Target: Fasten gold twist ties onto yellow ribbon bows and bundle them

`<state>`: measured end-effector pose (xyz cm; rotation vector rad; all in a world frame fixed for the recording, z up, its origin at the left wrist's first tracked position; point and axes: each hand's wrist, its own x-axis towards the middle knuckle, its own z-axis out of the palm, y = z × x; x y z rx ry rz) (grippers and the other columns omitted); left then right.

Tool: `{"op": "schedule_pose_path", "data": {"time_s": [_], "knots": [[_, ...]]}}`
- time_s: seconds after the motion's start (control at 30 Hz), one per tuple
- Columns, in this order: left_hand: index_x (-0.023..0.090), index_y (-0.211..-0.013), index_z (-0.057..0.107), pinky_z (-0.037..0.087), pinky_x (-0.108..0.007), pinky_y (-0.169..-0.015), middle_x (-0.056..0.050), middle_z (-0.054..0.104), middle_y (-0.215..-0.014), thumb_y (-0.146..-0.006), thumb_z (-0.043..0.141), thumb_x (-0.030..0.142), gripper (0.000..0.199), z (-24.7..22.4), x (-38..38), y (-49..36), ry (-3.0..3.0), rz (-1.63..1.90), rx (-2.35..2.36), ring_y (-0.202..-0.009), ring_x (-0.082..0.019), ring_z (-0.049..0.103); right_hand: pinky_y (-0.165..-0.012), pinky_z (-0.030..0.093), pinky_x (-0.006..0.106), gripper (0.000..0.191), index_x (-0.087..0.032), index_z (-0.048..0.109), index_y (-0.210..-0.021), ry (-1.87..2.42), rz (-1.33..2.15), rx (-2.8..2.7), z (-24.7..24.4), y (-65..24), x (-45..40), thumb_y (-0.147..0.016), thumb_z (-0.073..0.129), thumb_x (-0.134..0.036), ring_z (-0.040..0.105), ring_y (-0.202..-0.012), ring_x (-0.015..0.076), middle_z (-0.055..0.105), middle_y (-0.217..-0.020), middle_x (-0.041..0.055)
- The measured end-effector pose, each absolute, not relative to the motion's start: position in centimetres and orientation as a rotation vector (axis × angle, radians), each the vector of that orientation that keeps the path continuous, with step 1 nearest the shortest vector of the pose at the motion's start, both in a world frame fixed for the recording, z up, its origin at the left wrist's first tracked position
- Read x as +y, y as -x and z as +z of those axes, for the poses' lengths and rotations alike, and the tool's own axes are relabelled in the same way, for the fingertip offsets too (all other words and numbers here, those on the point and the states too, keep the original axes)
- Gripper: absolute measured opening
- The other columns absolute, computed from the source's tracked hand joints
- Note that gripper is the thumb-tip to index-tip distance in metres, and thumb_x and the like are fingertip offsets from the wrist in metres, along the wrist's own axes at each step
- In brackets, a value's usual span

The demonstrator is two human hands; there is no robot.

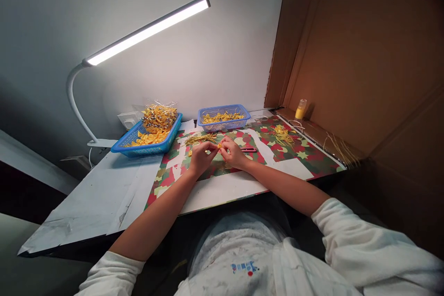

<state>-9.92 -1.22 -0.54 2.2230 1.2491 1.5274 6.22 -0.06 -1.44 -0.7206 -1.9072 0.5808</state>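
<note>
A small yellow folded piece [219, 146], too small to make out fully, is held above the patterned table cover between my two hands. My left hand [201, 158] pinches it from the left with thumb and forefinger. From the other side, the fingertips of my right hand [233, 153] close on the same piece. Just behind my left hand lies a bundle of thin yellow stems [200, 138]. A slim pink-and-dark tool [249, 150] rests on the cover to the right of my right hand, partly hidden by it.
At the left stands a blue basket [138, 150] of yellow pieces with a clear bag on top. A purple-blue basket [224, 125] sits at the back. Yellow stringy pieces [282, 135] and a small yellow-filled bottle [301, 109] are at right. A lamp [149, 30] hangs overhead; cardboard [364, 64] walls the right.
</note>
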Motion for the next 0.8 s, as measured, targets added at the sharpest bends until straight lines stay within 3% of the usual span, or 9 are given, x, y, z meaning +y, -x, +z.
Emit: {"op": "schedule_pose_path", "data": {"time_s": [0.17, 0.43, 0.6, 0.8], "knots": [[0.022, -0.066, 0.066, 0.050, -0.030, -0.068, -0.003, 0.071, -0.070, -0.075, 0.066, 0.024, 0.009, -0.5, -1.0, 10.0, -2.194, 1.565, 1.301, -0.065, -0.018, 0.064, -0.083, 0.038, 0.036, 0.025, -0.020, 0.049, -0.063, 0.810, 0.522, -1.896, -1.7, -6.3, 0.5, -0.087, 0.051, -0.027, 0.049, -0.082, 0.0184, 0.054, -0.080, 0.0045], [0.023, -0.065, 0.066, 0.048, -0.031, -0.068, -0.003, 0.070, -0.071, -0.073, 0.062, 0.014, 0.013, -1.2, -0.3, 9.7, -2.309, 1.422, 1.259, -0.067, -0.019, 0.064, -0.069, 0.038, 0.029, 0.013, -0.020, 0.068, -0.062, 1.042, 0.657, -1.874, -2.9, -6.7, 1.5, -0.074, 0.069, -0.024, 0.051, -0.063, 0.0140, 0.065, -0.061, -0.0001], [0.023, -0.063, 0.065, 0.047, -0.031, -0.069, -0.004, 0.069, -0.072, -0.073, 0.059, 0.010, 0.017, -1.1, -0.2, 9.6, -2.368, 1.303, 1.189, -0.069, -0.020, 0.063, -0.057, 0.037, 0.026, 0.009, -0.019, 0.072, -0.061, 1.081, 0.798, -1.822, -2.6, -6.8, 1.3, -0.069, 0.069, -0.020, 0.051, -0.051, 0.0115, 0.063, -0.054, -0.0016], [0.021, -0.066, 0.064, 0.047, -0.028, -0.067, -0.003, 0.068, -0.073, -0.078, 0.057, 0.010, 0.017, -1.3, -0.3, 9.8, -2.567, 1.173, 1.204, -0.070, -0.018, 0.063, -0.054, 0.035, 0.025, 0.010, -0.018, 0.073, -0.058, 1.107, 0.765, -1.861, -2.3, -7.0, 1.1, -0.068, 0.070, -0.017, 0.052, -0.049, 0.0111, 0.064, -0.053, -0.0018]]}}
